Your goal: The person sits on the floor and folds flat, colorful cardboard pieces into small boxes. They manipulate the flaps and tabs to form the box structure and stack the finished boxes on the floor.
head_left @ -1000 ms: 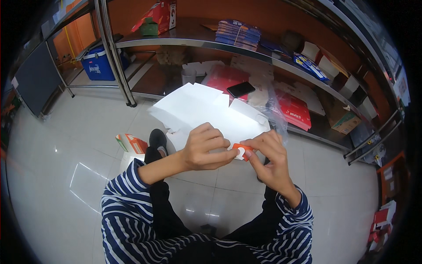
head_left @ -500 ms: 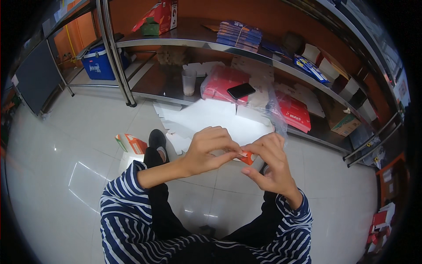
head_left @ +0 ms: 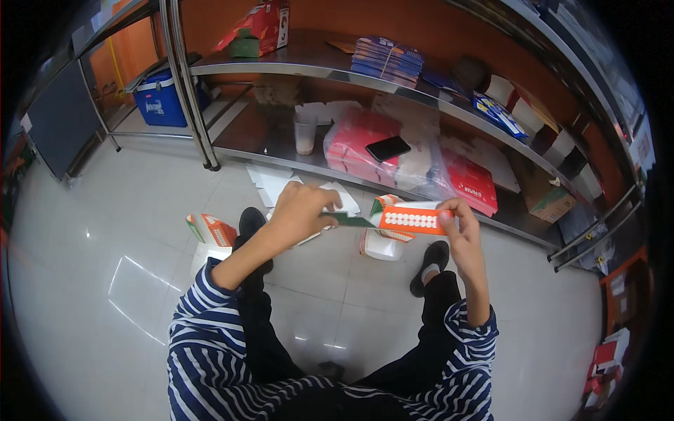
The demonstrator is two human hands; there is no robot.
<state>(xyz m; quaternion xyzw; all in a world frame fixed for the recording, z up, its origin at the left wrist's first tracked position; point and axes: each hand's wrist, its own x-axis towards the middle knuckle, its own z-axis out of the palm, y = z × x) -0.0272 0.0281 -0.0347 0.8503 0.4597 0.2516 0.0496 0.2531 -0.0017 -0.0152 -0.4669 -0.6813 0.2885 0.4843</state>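
Between my hands I hold a partly folded cardboard box (head_left: 411, 219), its orange side with white dots turned up. My left hand (head_left: 295, 214) pinches a dark green flap at its left end. At the other end, the thumb and fingers of my right hand (head_left: 461, 228) grip the orange panel. Under it on the floor, between my feet, stands a white and orange carton (head_left: 382, 247), partly covered by the held box. White card blanks (head_left: 272, 181) lie behind my left hand, partly hidden by it.
Another orange and white carton (head_left: 215, 231) stands left of my left shoe (head_left: 251, 223). Ahead, a steel shelf (head_left: 281, 70) carries tied blue card stacks (head_left: 386, 59), red bagged cartons (head_left: 361, 137), a phone (head_left: 387, 148) and a plastic cup (head_left: 305, 133). A blue cooler (head_left: 160, 102) sits further left.
The large white card has turned up to show its orange side, now stretched between my hands. My left hand moved left and my right hand slightly right, so they are further apart.
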